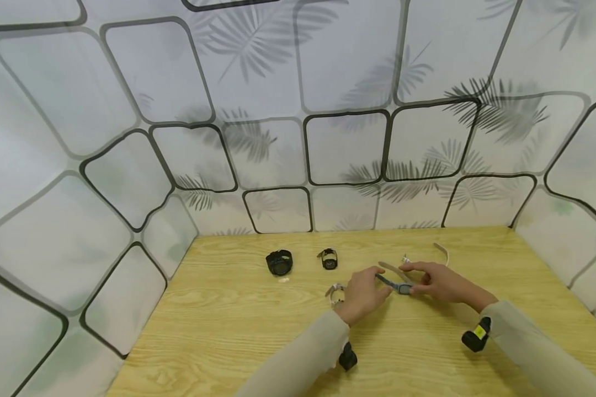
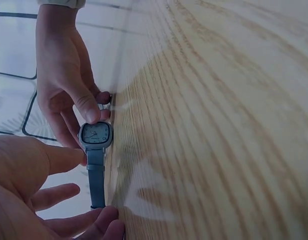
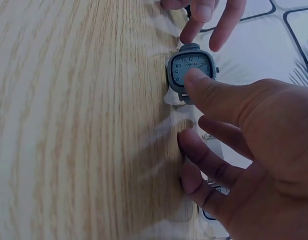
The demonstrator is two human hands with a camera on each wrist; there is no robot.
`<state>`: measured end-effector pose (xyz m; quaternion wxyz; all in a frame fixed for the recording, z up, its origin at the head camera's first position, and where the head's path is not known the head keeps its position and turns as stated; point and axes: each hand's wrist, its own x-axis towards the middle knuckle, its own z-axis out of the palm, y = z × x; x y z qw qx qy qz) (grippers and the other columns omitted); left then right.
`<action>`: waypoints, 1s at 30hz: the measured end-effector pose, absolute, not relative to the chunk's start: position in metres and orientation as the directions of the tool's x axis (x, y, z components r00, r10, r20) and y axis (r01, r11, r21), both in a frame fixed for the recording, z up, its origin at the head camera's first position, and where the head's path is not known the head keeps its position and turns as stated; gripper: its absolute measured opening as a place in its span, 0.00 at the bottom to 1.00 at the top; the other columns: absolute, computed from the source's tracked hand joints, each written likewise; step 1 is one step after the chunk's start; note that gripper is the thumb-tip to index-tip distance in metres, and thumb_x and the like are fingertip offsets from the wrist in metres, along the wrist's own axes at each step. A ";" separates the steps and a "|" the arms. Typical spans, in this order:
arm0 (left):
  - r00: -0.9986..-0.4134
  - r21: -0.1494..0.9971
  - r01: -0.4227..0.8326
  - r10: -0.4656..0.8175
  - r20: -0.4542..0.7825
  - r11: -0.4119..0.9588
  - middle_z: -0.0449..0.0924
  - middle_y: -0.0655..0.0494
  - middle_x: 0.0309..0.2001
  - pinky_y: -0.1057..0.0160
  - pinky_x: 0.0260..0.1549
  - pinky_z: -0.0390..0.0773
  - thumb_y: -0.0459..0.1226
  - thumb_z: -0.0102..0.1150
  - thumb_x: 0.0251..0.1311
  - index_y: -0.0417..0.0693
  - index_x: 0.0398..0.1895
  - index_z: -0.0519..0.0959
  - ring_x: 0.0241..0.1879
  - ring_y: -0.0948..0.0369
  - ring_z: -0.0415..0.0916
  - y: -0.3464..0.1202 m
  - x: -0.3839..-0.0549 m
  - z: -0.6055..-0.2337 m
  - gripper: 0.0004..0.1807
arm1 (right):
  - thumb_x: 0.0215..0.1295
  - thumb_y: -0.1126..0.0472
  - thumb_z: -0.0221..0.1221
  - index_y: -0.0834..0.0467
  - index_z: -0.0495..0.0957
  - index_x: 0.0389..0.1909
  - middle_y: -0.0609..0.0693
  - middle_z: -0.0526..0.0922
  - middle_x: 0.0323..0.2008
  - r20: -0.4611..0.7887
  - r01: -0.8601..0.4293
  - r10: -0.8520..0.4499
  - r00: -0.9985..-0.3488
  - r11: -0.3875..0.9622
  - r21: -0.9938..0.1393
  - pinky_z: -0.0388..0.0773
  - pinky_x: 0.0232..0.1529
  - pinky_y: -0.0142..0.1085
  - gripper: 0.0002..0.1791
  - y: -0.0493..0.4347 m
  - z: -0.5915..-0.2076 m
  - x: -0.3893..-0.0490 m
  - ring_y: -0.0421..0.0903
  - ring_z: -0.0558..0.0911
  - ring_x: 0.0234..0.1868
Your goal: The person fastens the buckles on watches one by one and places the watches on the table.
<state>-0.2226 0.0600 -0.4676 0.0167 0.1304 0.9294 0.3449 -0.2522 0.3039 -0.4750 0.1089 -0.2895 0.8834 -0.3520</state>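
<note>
A blue-grey wristwatch (image 1: 404, 288) with a rounded square dial lies face up on the wooden table between the two hands. My left hand (image 1: 363, 295) has its fingertips at the far end of the watch's strap (image 2: 96, 175), fingers spread and fairly straight. From the other side, my right hand (image 1: 439, 282) rests its thumb (image 3: 211, 90) on the edge of the watch case, over part of the dial. The other right fingers reach down to the table, apart from the case. A beige strap (image 1: 392, 270) lies just behind the watch, partly covered by the right fingers.
A light-coloured watch (image 1: 335, 295) stands beside the left hand. Farther left are a small dark watch (image 1: 330, 260) and a bulky black watch (image 1: 280, 263). A pale curved strap (image 1: 443, 252) lies behind the right hand. Patterned cloth walls (image 1: 347, 149) border the table.
</note>
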 end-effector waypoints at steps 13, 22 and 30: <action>-0.946 0.562 0.290 0.320 0.047 0.774 0.84 0.64 0.56 0.64 0.54 0.80 0.42 0.71 0.65 0.57 0.59 0.85 0.59 0.63 0.79 0.071 -0.235 -0.471 0.19 | 0.69 0.63 0.67 0.66 0.71 0.69 0.44 0.82 0.23 0.007 -0.457 -0.629 -0.777 0.557 -0.693 0.71 0.29 0.32 0.30 0.305 -0.477 -0.254 0.35 0.73 0.22; -0.957 0.513 0.266 0.286 0.041 0.816 0.87 0.66 0.45 0.69 0.38 0.81 0.46 0.72 0.64 0.59 0.48 0.89 0.48 0.66 0.81 0.076 -0.235 -0.471 0.11 | 0.69 0.61 0.67 0.65 0.75 0.64 0.44 0.83 0.26 0.072 -0.489 -0.604 -0.793 0.564 -0.666 0.70 0.29 0.32 0.26 0.302 -0.480 -0.250 0.34 0.72 0.22; -0.958 0.539 0.264 0.284 0.048 0.800 0.85 0.66 0.39 0.70 0.37 0.79 0.45 0.74 0.61 0.55 0.41 0.88 0.40 0.68 0.80 0.071 -0.236 -0.471 0.09 | 0.65 0.56 0.71 0.61 0.79 0.60 0.56 0.84 0.50 0.124 -0.484 -0.544 -0.830 0.592 -0.644 0.70 0.28 0.32 0.25 0.300 -0.486 -0.246 0.34 0.74 0.25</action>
